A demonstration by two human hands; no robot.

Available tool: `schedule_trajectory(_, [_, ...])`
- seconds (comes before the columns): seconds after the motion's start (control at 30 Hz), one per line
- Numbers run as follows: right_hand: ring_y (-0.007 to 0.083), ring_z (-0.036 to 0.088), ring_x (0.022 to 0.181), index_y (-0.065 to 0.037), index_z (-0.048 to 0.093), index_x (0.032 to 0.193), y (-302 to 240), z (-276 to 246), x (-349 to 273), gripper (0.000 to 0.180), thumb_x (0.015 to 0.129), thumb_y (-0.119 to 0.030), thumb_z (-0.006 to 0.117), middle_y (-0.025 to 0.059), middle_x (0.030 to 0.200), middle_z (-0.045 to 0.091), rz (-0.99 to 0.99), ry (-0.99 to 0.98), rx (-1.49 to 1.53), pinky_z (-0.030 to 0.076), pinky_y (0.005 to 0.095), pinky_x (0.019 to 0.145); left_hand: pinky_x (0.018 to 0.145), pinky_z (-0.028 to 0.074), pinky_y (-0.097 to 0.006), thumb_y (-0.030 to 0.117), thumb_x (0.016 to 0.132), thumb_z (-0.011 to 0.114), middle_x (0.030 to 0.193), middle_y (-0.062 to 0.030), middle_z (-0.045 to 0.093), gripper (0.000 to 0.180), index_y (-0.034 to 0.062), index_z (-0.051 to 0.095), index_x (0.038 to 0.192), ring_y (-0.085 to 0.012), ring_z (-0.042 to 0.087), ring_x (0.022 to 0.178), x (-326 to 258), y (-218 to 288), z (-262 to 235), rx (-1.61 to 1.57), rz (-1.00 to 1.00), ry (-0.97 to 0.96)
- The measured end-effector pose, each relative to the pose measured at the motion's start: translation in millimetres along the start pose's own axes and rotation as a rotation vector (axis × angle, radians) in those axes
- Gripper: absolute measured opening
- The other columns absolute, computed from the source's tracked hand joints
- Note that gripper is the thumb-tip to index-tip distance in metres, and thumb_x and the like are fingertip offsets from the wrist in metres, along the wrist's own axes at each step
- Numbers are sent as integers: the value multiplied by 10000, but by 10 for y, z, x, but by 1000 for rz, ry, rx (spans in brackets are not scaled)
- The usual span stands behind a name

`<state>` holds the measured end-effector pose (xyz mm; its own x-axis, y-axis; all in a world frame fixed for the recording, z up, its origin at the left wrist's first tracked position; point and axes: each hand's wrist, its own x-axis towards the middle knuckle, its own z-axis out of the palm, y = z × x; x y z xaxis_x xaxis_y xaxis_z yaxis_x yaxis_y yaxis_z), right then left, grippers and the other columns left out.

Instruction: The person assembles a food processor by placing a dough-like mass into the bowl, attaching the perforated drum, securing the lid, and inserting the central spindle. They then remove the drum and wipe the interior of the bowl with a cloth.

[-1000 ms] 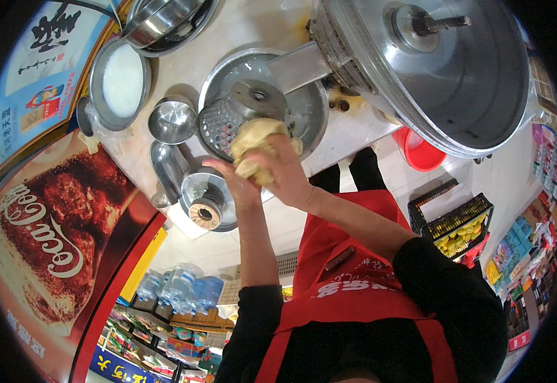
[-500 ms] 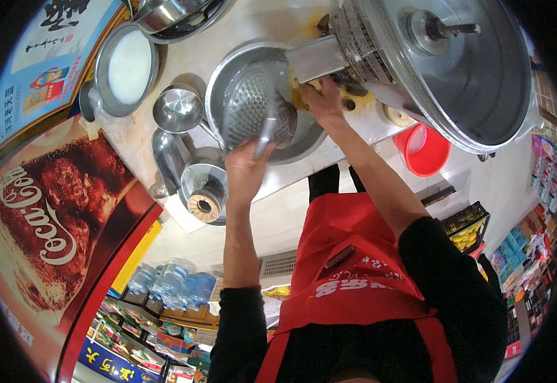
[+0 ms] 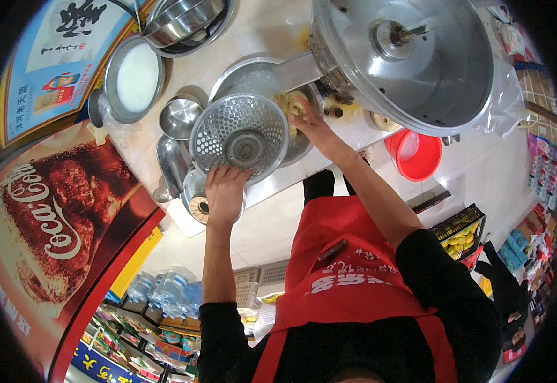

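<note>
My left hand (image 3: 225, 190) grips the near rim of a round metal strainer basket (image 3: 218, 124), perforated and with a hub in its middle. The basket is tilted, its open side toward me, over the near-left part of a wide metal basin (image 3: 240, 69). My right hand (image 3: 317, 131) is closed on a pale yellow scrubbing cloth (image 3: 286, 102), beside the basket's right rim and over the basin. Whether the cloth touches the basket, I cannot tell. Above the basin reaches the metal spout (image 3: 297, 71) of a large machine with a round steel drum (image 3: 447, 60).
Left of the basin stand a bowl of white liquid (image 3: 137, 75), a metal ladle (image 3: 181, 117) and a metal scoop (image 3: 169, 165). Stacked metal bowls (image 3: 186, 19) are at the far left. A red bucket (image 3: 415, 159) stands below the table on the right.
The strainer basket has turned from side-on to show its open inside, and it has come nearer me. My right hand with the cloth has moved out from under the spout. The view has shifted slightly.
</note>
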<state>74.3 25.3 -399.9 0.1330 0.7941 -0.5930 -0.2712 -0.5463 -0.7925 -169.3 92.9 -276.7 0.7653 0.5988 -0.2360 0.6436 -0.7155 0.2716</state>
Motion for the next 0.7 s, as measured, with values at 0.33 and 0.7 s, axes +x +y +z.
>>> schedule_trajectory(0.33, [137, 607, 965, -108, 297, 1477, -597, 531, -754, 655, 897, -22, 588, 85, 1195, 581, -67, -157, 210, 561, 327, 729, 1070, 303, -514, 87, 783, 580, 1080, -2, 680, 306, 153, 727, 1043, -238, 567, 1125, -545, 173, -440, 152, 14, 155])
schedule_trajectory(0.7, [124, 501, 1149, -25, 325, 1447, -2106, 78, -1908, 563, 920, 12, 519, 71, 1280, 512, -545, -93, 342, 432, 296, 961, 1177, 73, -530, 264, 873, 692, 1597, -235, 0, 971, 120, 12, 1553, -380, 70, 1476, -227, 1014, -1187, -295, -221, 802])
